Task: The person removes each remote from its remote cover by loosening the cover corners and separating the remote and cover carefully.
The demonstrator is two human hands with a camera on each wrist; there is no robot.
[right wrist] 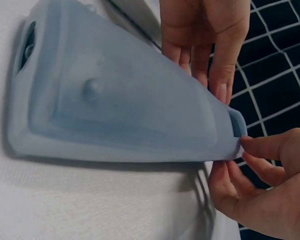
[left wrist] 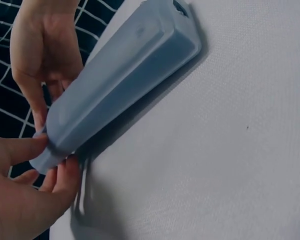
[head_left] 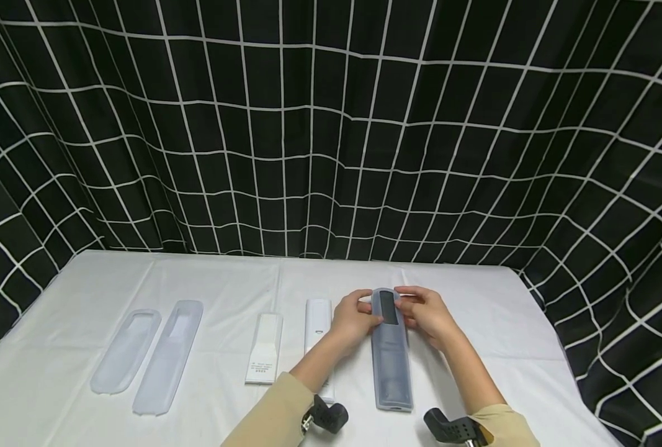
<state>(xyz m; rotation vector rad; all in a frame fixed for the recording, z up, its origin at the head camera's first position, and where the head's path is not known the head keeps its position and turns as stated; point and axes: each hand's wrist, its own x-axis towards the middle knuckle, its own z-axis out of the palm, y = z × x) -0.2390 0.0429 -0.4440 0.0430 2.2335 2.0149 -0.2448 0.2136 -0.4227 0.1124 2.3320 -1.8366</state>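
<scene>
A dark remote in a translucent bluish sleeve (head_left: 392, 372) lies lengthwise on the white table, its dark window near the far end. My left hand (head_left: 353, 320) pinches the far end's left edge, thumb on top. On the opposite edge, my right hand (head_left: 428, 315) pinches the sleeve near the same end. The left wrist view shows the sleeve (left wrist: 115, 75) between my left hand (left wrist: 30, 190) and my right hand (left wrist: 45, 50). In the right wrist view the sleeve (right wrist: 115, 95) has its far rim held by my right hand (right wrist: 270, 180), with my left hand (right wrist: 205, 40) across from it.
Left of the hands lie a white remote (head_left: 317, 320), partly under my left forearm, and a shorter white remote (head_left: 264, 347). Two empty translucent sleeves (head_left: 125, 352) (head_left: 169, 357) lie farther left. A black curtain (head_left: 331, 143) with white grid lines hangs behind the table (head_left: 476, 298).
</scene>
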